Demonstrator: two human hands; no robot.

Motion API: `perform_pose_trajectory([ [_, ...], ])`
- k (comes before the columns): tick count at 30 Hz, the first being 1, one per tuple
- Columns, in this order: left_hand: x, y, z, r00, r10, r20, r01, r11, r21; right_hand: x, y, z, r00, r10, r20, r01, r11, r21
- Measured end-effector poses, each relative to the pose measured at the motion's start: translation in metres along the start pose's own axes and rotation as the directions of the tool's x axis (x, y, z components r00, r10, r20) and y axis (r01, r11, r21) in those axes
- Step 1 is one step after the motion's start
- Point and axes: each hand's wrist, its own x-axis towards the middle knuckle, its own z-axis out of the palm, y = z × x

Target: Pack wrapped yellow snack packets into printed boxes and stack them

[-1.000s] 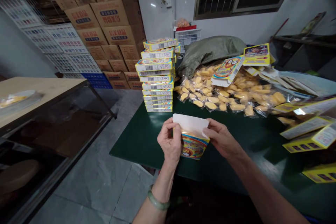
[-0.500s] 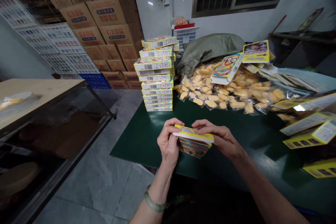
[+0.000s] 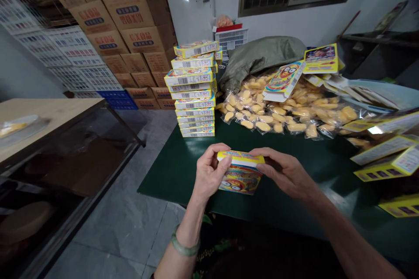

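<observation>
Between my two hands is a small yellow carton (image 3: pixel 242 181) with a cartoon face in glasses on its front, held above the green table (image 3: pixel 170 170). My left hand (image 3: pixel 211 170) grips its left side, the thumb on the front near the top edge. On the right side, my right hand (image 3: pixel 283 170) pinches the top corner, thumb in front and fingers behind. The carton's top flap lies nearly down along its upper edge, with a white strip showing under it. Beyond my hands, a stack of filled-looking cartons (image 3: pixel 193 102) stands at the table's far left.
Individually wrapped yellow biscuits (image 3: pixel 265 120) spill from a grey-green sack (image 3: pixel 262 54). Two flat-lying cartons (image 3: pixel 284 79) rest on the heap. More cartons (image 3: pixel 386 168) stand at the right edge. Brown boxes (image 3: pixel 137 39) rise behind, and a wooden-topped table (image 3: pixel 62 109) is at left.
The carton's top flap has come down over the opening, and the front now faces me more. My left thumb has moved onto the front; my right thumb presses the upper right corner.
</observation>
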Motion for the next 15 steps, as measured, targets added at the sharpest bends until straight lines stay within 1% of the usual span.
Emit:
perform_pose_trajectory([
  [2,0.003,0.003,0.0,1.0,0.007,0.03,-0.007,1.0,0.017,-0.001,-0.001,0.0,0.998,-0.063,-0.022,0.061,0.994,-0.094],
  [5,0.003,-0.001,0.003,0.999,0.029,-0.034,-0.028,1.0,0.008,-0.003,0.0,0.003,0.994,-0.106,-0.032,0.1,0.984,-0.15],
  [8,-0.002,-0.007,0.008,0.995,0.062,-0.078,-0.061,0.998,0.01,-0.006,0.0,0.007,0.989,-0.137,-0.063,0.126,0.981,-0.147],
  [11,-0.008,-0.011,0.009,0.985,0.151,-0.084,-0.151,0.988,0.01,-0.008,-0.001,0.011,0.972,-0.195,-0.128,0.176,0.974,-0.144],
  [13,-0.01,-0.012,0.01,0.97,0.226,-0.093,-0.226,0.974,0.013,-0.01,-0.002,0.013,0.96,-0.224,-0.166,0.197,0.967,-0.163],
  [15,-0.013,-0.012,0.01,0.95,0.297,-0.093,-0.295,0.955,0.034,-0.013,-0.003,0.013,0.954,-0.242,-0.176,0.21,0.96,-0.183],
])
